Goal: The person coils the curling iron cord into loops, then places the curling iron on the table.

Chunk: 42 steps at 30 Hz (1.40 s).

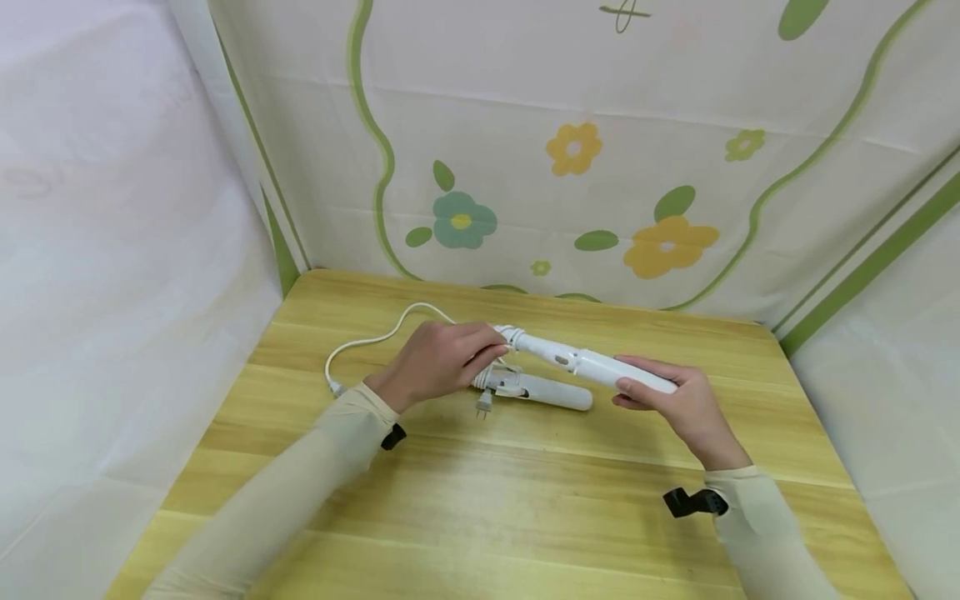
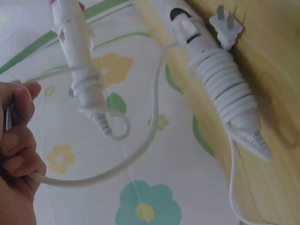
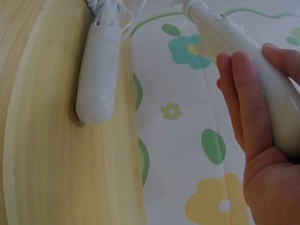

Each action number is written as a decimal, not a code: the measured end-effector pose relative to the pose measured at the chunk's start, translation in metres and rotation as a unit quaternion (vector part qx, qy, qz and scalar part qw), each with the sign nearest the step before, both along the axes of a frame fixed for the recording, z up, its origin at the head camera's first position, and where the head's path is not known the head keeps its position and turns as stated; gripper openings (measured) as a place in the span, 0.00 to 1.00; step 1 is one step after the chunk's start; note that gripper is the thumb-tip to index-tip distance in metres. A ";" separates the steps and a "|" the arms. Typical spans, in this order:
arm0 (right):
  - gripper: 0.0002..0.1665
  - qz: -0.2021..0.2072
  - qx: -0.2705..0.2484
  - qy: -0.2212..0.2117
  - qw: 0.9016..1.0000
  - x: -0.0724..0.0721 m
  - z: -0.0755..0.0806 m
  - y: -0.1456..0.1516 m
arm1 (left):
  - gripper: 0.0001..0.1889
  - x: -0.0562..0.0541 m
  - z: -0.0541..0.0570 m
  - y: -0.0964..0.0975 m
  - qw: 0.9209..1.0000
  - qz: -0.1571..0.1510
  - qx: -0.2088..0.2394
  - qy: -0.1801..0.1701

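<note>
My right hand [image 1: 675, 400] holds a white hair iron [image 1: 592, 367] by its thick rounded end, thumb on one side and fingers on the other. The iron is raised above the table, its narrower handle toward the left. Loose turns of white cord [image 2: 89, 84] circle that handle. The fingers of my left hand [image 1: 450, 358] pinch the cord beside the handle, and a loop [image 2: 140, 152] hangs from them. A second white hair iron [image 1: 551, 393] lies on the table below, cord wound tightly round its handle. A two-pin plug [image 1: 483, 403] sits against it.
A length of white cord [image 1: 375, 340] curves across the wooden table [image 1: 480, 517] behind my left wrist. Its end there is partly hidden by the sleeve. A white flowered cloth [image 1: 517, 167] stands along the back edge, with white cloth at both sides.
</note>
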State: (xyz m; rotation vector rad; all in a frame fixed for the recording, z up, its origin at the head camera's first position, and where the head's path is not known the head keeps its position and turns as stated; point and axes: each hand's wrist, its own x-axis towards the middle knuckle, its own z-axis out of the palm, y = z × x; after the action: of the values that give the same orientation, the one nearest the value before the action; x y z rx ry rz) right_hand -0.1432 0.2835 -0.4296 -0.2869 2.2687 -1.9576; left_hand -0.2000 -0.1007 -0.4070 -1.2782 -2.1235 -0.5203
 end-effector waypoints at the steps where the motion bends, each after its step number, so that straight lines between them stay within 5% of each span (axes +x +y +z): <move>1: 0.28 0.007 0.007 -0.002 1.000 0.001 0.001 -0.001 | 0.05 -0.001 0.002 -0.001 1.000 -0.006 -0.002 -0.003; 7: 0.27 0.061 0.039 -0.013 0.997 0.005 0.003 -0.006 | 0.04 -0.009 0.006 -0.009 0.998 -0.030 -0.006 -0.051; 13: 0.25 0.115 0.031 0.011 0.993 0.007 -0.001 -0.006 | 0.06 -0.015 0.002 -0.015 0.987 -0.060 0.010 -0.146; 16: 0.24 0.141 0.007 0.025 0.990 0.007 -0.002 -0.005 | 0.07 -0.015 0.001 -0.015 0.964 -0.086 0.024 -0.249; 19: 0.22 0.154 -0.019 0.031 0.987 0.008 -0.002 -0.004 | 0.08 -0.014 -0.001 -0.012 0.928 -0.105 0.046 -0.355; 22: 0.23 0.155 -0.054 0.038 0.986 0.009 -0.001 -0.002 | 0.08 -0.015 -0.003 -0.009 0.899 -0.122 0.075 -0.415; 25: 0.25 0.147 -0.088 0.049 0.984 0.009 0.001 0.000 | 0.09 -0.014 -0.009 -0.005 0.880 -0.142 0.107 -0.441; 31: 0.28 0.128 -0.130 0.046 0.982 0.008 0.002 -0.001 | 0.09 -0.008 -0.026 0.005 0.860 -0.181 0.142 -0.455; 33: 0.28 0.123 -0.135 0.042 0.982 0.008 0.001 -0.001 | 0.08 -0.004 -0.029 0.008 0.846 -0.190 0.156 -0.474; 38: 0.28 0.113 -0.148 0.041 0.982 0.007 0.000 -0.003 | 0.08 0.005 -0.032 0.011 0.802 -0.176 0.206 -0.533; 42: 0.27 0.100 -0.172 0.050 0.979 0.006 0.000 -0.004 | 0.13 0.007 -0.035 0.015 0.790 -0.155 0.226 -0.549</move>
State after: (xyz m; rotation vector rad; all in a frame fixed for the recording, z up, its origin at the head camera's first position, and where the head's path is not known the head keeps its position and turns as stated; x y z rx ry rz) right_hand -0.1375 0.2796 -0.4297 -0.6366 1.8541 -2.2607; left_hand -0.1928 -0.0856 -0.4423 -1.1235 -2.3141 -2.2077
